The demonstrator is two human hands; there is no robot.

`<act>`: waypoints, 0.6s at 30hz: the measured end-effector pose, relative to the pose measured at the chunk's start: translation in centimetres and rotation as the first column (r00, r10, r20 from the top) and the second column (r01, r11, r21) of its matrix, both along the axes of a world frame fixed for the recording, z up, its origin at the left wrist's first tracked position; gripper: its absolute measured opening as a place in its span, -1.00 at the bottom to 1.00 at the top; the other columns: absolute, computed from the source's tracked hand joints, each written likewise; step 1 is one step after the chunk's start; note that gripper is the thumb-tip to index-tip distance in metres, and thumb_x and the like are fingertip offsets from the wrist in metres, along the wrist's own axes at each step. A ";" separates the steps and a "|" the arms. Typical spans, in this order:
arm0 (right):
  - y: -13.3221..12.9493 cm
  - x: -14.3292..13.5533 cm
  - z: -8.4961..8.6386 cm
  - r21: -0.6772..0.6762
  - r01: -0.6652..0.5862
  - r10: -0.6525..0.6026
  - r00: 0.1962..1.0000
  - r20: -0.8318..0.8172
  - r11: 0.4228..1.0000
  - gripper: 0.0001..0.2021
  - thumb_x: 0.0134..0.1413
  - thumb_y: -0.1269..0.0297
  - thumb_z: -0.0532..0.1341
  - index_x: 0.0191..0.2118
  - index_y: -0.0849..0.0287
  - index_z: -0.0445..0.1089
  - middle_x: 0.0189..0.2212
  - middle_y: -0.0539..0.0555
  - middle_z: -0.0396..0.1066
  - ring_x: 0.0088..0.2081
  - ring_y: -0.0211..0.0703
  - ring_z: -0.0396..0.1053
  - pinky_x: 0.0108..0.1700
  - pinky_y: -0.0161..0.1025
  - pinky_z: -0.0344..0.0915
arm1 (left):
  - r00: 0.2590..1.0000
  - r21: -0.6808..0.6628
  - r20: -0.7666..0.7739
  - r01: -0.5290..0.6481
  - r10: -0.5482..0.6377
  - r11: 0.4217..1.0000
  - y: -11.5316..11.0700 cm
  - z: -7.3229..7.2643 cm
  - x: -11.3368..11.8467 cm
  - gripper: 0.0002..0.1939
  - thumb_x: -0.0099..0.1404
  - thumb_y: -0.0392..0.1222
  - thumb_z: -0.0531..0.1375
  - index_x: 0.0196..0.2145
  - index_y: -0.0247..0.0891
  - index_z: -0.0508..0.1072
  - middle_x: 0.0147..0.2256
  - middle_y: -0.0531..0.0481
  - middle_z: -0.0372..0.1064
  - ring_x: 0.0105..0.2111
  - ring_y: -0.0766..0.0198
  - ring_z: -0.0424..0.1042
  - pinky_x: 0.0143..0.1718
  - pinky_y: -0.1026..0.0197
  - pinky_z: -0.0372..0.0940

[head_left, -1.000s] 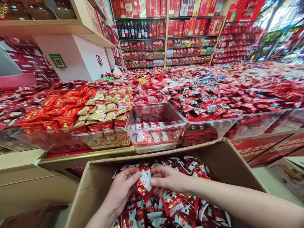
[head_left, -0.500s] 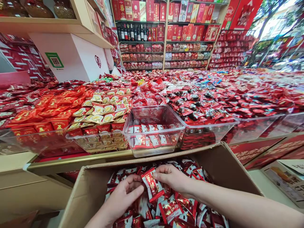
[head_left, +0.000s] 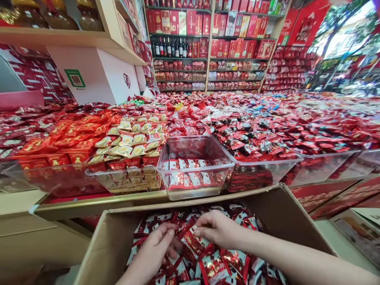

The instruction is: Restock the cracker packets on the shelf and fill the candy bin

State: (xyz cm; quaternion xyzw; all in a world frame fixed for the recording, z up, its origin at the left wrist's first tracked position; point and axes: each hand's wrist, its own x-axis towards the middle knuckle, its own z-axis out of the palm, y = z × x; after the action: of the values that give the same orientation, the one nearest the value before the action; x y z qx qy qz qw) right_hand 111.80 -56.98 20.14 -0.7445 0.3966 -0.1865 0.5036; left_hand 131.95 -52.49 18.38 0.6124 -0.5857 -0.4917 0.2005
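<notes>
A cardboard box point(head_left: 101, 237) full of red-and-white candy packets point(head_left: 213, 269) lies below me, and both hands are inside it. My right hand point(head_left: 218, 227) pinches the upper edge of one wrapped candy packet point(head_left: 194, 242), with red wrapping and gold lettering. To its left, my left hand point(head_left: 156, 247) hovers over the loose packets with its fingers apart; some of them are smeared by motion. Nothing shows in that hand, though its palm is hidden. Just beyond the box, a clear plastic bin point(head_left: 196, 168) holds a low row of similar packets standing upright.
Heaped bins of durian packets point(head_left: 133, 138), orange-red packets point(head_left: 71, 138) and dark red packets point(head_left: 252, 138) flank the clear bin. A counter edge point(head_left: 97, 204) runs behind the box. Shelves with bottles point(head_left: 169, 47) and gift boxes stand at the back. Another carton point(head_left: 359, 233) sits at right.
The candy packet in my right hand has tilted and moved slightly right and down. My left hand has drawn its thumb and forefinger closer together. The view has tipped up a little.
</notes>
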 end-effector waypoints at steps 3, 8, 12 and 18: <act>-0.3 -0.9 -1.1 0.091 -0.172 0.194 0.911 -0.365 0.981 -0.82 -0.13 0.32 0.19 -0.32 0.22 0.38 -0.58 -0.06 0.24 -0.56 -0.36 0.09 -0.54 -0.41 0.00 | 0.962 -0.030 0.259 0.095 -0.084 0.995 0.0 -0.7 1.5 -0.81 0.10 -0.23 0.03 -0.34 -0.26 0.39 -0.36 -0.13 0.43 -0.33 0.11 0.39 -0.30 0.14 0.18; -0.4 -1.9 -2.2 -0.022 -0.428 0.273 0.615 -0.740 0.903 -0.84 -0.23 0.33 0.21 -0.40 0.19 0.43 -0.50 0.05 0.38 -0.46 -0.20 0.25 -0.50 -0.35 0.04 | 0.811 -0.007 0.569 0.173 -0.139 0.985 0.1 -1.4 2.8 -0.81 0.03 -0.35 0.04 -0.46 -0.25 0.44 -0.44 -0.19 0.44 -0.37 -0.03 0.38 -0.34 0.06 0.16; -0.1 -1.8 -2.3 -0.069 -0.436 0.248 0.629 -0.737 0.897 -0.79 -0.12 0.26 0.15 -0.32 0.18 0.42 -0.43 0.10 0.41 -0.38 -0.12 0.30 -0.45 -0.31 0.09 | 0.756 -0.066 0.638 0.245 -0.148 0.967 0.2 -1.7 1.0 -0.67 0.02 -0.27 0.12 -0.19 -0.22 0.41 -0.26 -0.21 0.42 -0.19 -0.07 0.31 -0.22 0.04 0.13; 0.6 -2.0 -2.6 -0.178 -0.482 0.271 0.719 -0.640 0.858 -0.85 -0.10 0.25 0.16 -0.39 0.16 0.42 -0.55 0.06 0.36 -0.51 -0.20 0.25 -0.54 -0.31 -0.01 | 0.789 -0.071 0.586 0.275 -0.183 0.959 0.6 -2.3 -0.4 -0.59 -0.13 -0.32 0.21 -0.23 -0.18 0.45 -0.36 -0.16 0.41 -0.24 -0.09 0.31 -0.25 0.05 0.12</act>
State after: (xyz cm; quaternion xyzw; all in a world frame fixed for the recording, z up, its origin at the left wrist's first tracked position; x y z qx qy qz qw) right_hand 109.77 -56.37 17.52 -0.9039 0.3338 0.1000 0.2482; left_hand 131.54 -51.88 16.07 0.6388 -0.7246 -0.2586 -0.0003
